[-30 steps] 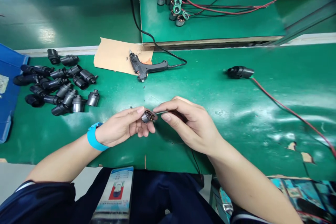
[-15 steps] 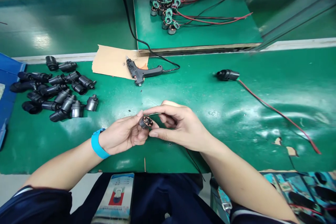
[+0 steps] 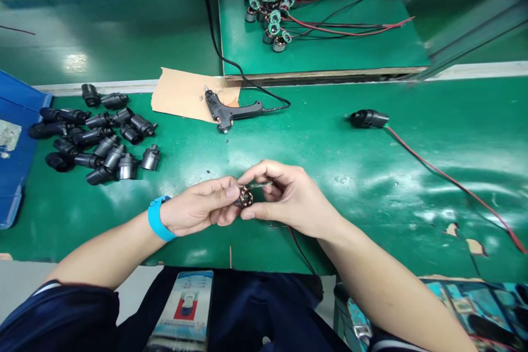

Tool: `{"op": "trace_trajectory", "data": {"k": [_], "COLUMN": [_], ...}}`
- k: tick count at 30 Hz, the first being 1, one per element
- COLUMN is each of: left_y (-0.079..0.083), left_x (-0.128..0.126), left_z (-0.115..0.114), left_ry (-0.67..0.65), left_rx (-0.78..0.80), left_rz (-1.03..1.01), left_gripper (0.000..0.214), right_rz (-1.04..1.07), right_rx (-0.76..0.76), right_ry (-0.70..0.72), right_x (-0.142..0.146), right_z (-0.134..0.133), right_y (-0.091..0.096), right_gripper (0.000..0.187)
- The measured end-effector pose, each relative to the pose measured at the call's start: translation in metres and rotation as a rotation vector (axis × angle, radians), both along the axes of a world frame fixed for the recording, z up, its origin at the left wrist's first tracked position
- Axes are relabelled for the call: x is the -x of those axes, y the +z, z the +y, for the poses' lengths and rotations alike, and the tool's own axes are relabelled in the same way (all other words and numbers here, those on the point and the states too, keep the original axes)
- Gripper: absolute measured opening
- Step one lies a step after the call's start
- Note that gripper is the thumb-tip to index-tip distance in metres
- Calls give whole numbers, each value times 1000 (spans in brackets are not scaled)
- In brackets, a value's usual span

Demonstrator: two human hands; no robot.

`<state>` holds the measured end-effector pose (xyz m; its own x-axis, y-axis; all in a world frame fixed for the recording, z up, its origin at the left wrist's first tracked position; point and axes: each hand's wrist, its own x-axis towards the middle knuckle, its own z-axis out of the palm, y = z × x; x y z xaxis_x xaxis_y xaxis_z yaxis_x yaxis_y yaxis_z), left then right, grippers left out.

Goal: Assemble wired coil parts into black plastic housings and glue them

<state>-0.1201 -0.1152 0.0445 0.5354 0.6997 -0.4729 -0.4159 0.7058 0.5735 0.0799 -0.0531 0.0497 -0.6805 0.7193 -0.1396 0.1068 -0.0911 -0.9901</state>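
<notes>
Between my two hands is a small motor stator (image 3: 246, 198), a dark ring with copper windings facing up and right. My left hand (image 3: 206, 202) pinches its left side between thumb and fingers. My right hand (image 3: 289, 195) curves around the other side, thumb at the lower rim and index fingertip at the top. A thin circuit board (image 3: 260, 185) sticks out edge-on from the stator's top beneath that index finger. Red and black wires (image 3: 297, 243) hang below my right hand toward the table's front edge. The right hand's folded fingers are partly hidden.
Black plastic housings (image 3: 103, 146) lie heaped at left beside a blue bin (image 3: 28, 148). A glue gun (image 3: 231, 113) rests on cardboard (image 3: 177, 93). More wired stators (image 3: 274, 19) sit on a raised shelf. One black housing (image 3: 368, 118) with a red wire lies right.
The stator has turned in my fingers, and its circuit board now shows edge-on at the top. My left thumb has shifted onto the stator's near side. The whole view has slid slightly.
</notes>
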Motion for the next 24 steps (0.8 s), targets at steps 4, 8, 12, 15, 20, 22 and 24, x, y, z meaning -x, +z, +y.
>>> {"op": "trace_trajectory", "data": {"k": [4, 8, 12, 15, 20, 22, 24], "left_y": [0, 21, 45, 45, 28, 24, 24], "left_x": [1, 26, 74, 99, 98, 90, 81], "left_z": [3, 4, -4, -8, 0, 4, 8], "left_ry": [-122, -182, 51, -151, -348, -277, -145], "left_rx": [-137, -599, -935, -882, -901, -903, -923], "left_rz": [101, 713, 2041, 2459, 2324, 2088, 1805], "left_gripper": [48, 46, 48, 46, 13, 13, 18], "right_rz": [4, -45, -137, -192, -245, -267, -282], "right_rx": [99, -175, -418, -510, -554, -552, -557], "right_ry": [66, -68, -186, -253, -323, -329, -324], "right_x": [1, 2, -5, -12, -22, -24, -25], "right_z": [-2, -2, 4, 13, 20, 22, 24], "right_y": [-4, -2, 5, 8, 9, 8, 5], "right_gripper": [40, 32, 28, 26, 29, 31, 33]}}
